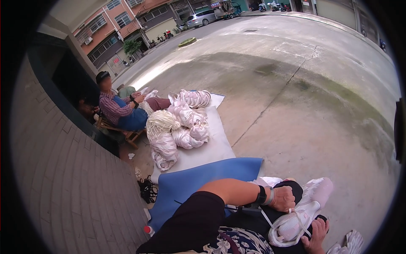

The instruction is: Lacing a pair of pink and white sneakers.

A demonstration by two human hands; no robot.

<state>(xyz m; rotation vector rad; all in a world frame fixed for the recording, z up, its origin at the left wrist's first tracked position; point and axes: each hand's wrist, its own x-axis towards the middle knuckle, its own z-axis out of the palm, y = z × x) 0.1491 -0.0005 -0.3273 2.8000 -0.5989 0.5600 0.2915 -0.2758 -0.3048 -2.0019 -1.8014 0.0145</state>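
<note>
A white and pale pink shoe upper point(285, 228) lies across my lap, its toe end toward me. A white shoelace point(301, 221) loops over its front. My left hand point(282, 199) is closed in a fist above the upper, pinching a stretch of the lace. A dark band and a light bracelet circle that wrist. At the upper's right side is my right hand point(316, 237), thumb and fingers apart beside the lace loop; a black strap shows near its fingers. Another pale pink and white piece point(320, 192) sits just beyond, beside a black rounded thing point(296, 190).
A blue mat point(207, 169) lies ahead, with a white sheet point(218, 135) past it. Bundles of pale uppers point(190, 129) and cream laces point(160, 122) rest there. Another person point(122, 108) sits beside them. Black cords point(147, 189) lie by the brick wall point(80, 186). More pale pieces point(349, 243) are at lower right.
</note>
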